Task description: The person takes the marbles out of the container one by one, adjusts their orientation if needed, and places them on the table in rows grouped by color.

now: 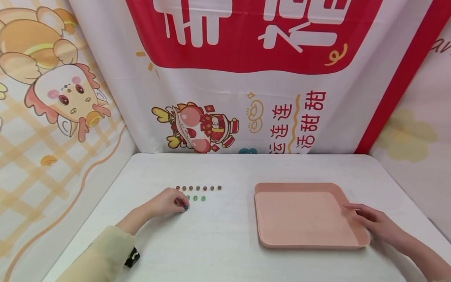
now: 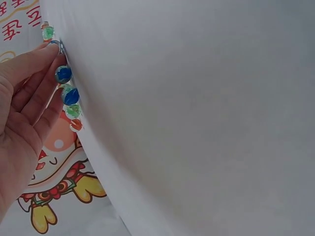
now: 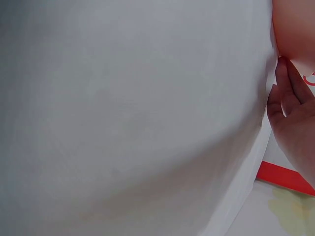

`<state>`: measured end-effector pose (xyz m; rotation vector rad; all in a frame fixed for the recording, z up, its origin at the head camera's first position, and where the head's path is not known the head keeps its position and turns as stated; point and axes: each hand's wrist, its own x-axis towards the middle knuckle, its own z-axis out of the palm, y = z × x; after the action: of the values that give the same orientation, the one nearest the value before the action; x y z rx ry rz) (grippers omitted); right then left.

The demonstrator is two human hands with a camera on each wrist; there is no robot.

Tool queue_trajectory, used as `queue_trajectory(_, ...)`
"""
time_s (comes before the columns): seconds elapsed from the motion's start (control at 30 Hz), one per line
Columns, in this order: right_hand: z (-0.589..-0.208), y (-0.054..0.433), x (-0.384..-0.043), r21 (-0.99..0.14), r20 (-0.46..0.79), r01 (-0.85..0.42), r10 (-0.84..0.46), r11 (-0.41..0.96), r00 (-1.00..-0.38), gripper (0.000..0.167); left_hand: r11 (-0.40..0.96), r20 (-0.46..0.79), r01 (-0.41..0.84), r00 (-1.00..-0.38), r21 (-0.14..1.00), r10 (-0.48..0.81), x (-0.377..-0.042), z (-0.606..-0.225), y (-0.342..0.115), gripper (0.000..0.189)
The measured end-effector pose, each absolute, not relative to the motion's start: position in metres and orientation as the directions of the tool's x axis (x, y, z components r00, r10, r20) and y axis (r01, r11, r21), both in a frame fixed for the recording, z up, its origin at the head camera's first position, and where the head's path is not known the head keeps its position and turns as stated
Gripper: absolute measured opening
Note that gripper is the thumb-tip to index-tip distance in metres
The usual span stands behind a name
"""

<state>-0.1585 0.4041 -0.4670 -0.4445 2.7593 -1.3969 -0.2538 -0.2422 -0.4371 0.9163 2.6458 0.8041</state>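
Note:
My left hand [image 1: 168,203] pinches a small blue marble [image 1: 186,208] between thumb and fingertips, low over the white table [image 1: 211,250]. In the left wrist view, two more blue marbles [image 2: 70,96] sit just beyond the fingers, with a green marble [image 2: 73,111] and an orange-red one [image 2: 76,124] behind them. Some of the green marbles [image 1: 195,198] in the head view are partly covered by the hand. At the pink tray [image 1: 296,245], my right hand [image 1: 378,223] rests on the right rim, its fingers extended over the edge.
Behind the green ones runs a straight row of several brown-red marbles [image 1: 198,188]. The tray stands at the table's right side. A printed red and white cloth [image 1: 218,86] hangs at the back edge, and printed side panels [image 1: 70,156] flank the table.

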Motion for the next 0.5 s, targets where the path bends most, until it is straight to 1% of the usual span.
queue_trajectory(0.1, -0.4658, 0.4043, -0.1589, -0.790, 0.090, -0.221, -0.249, 0.572, -0.964, 0.035, 0.658, -0.033, 0.500, -0.782, 0.563, 0.622, -0.2539, -0.4382, -0.2414, 0.014)
queue_trajectory(0.33, -0.4669, 0.4037, -0.1577, -0.789, 0.118, -0.245, -0.253, 0.563, -0.960, 0.034, 0.667, -0.034, 0.494, -0.789, 0.559, 0.613, -0.2549, -0.4400, -0.2408, 0.015)
queue_trajectory(0.5, -0.4648, 0.4030, -0.1576, -0.787, 0.094, -0.221, -0.243, 0.575, -0.965, 0.034, 0.667, -0.034, 0.501, -0.786, 0.551, 0.618, -0.2551, -0.4386, -0.2409, 0.015)
